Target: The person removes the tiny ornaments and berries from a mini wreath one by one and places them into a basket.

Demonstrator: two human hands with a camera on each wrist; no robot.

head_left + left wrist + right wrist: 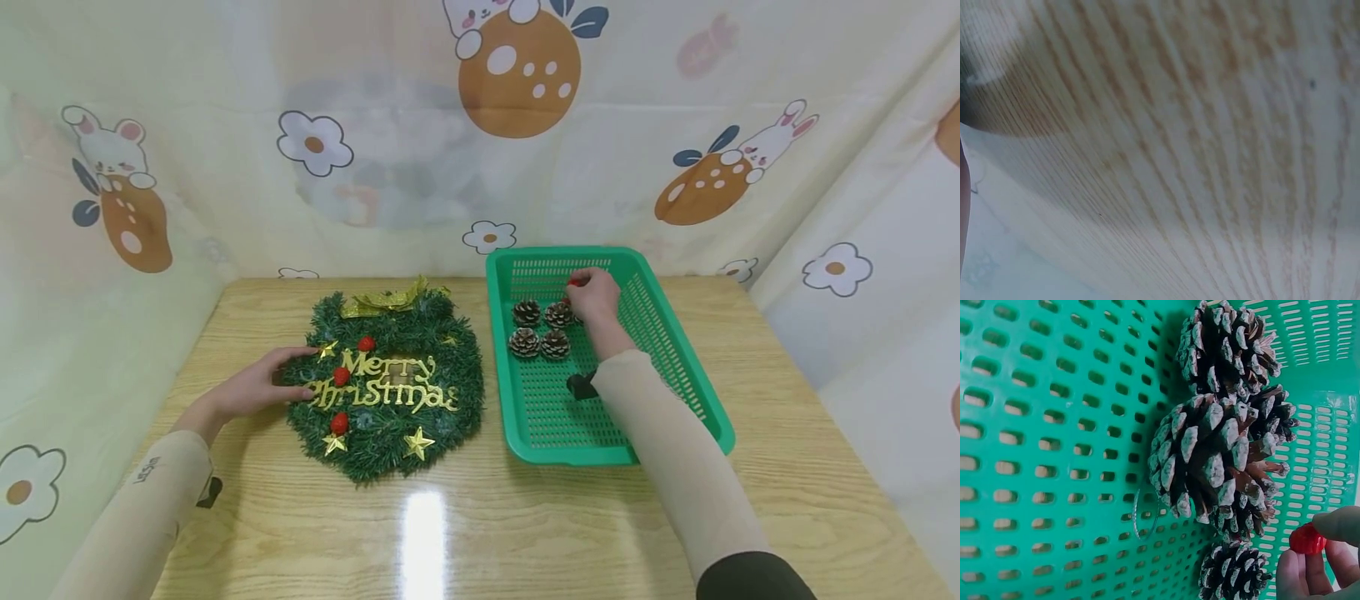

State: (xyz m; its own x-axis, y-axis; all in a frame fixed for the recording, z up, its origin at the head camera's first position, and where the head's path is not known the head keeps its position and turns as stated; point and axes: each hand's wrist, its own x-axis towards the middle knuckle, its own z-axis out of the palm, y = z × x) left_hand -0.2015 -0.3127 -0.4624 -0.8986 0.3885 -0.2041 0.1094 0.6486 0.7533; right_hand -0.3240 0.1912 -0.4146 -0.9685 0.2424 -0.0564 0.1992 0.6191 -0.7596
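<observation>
A green Christmas wreath (375, 450) with gold "Merry Christmas" lettering (390, 393), a gold bow (382, 302), gold stars (418, 443) and red berry ornaments (340, 423) lies on the table. My left hand (258, 385) rests against its left edge, thumb and forefinger spread apart over the greenery. Inside the green basket (517, 442), my right hand (597, 296) reaches toward the far end. Its thumb and fingers pinch a small glossy red berry ornament (1307, 539), close to several white-tipped pinecones (1210, 456). The left wrist view has mostly blurred wood grain.
The basket stands to the right of the wreath on a wooden table (465, 533). A thin clear loop (1137, 515) hangs near one pinecone. Behind the table hangs a cream curtain (405, 183) printed with rabbits and flowers.
</observation>
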